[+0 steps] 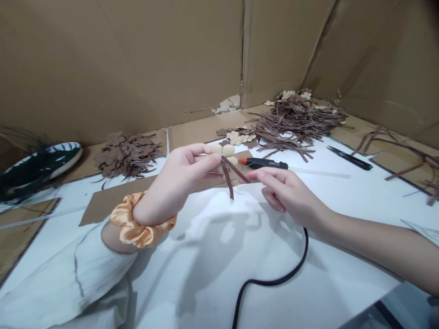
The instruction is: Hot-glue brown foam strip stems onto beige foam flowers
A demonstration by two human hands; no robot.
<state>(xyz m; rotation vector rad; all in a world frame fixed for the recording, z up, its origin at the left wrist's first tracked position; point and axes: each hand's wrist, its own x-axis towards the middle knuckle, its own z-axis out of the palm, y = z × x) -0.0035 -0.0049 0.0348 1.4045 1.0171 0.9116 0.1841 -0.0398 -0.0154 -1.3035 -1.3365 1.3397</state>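
Note:
My left hand point(192, 167), with an orange scrunchie point(137, 224) at its wrist, pinches a cream flower piece point(228, 151) and the upper end of a brown striped ribbon point(227, 180). Two ribbon tails hang from the pinch, spread apart. The fingers of my right hand point(284, 185) close on the tip of the right-hand tail. Just behind the hands a black glue gun point(267, 163) with an orange nozzle lies on its side, a clear glue stick point(318, 172) at its rear.
Brown flowers point(120, 153) and ribbon pieces are heaped at the left, beside a bowl point(65, 160) of dark strands. A large ribbon pile point(295, 121) lies back right, near black tweezers point(350, 157). A black cord point(267, 282) curves across the white table point(206, 274).

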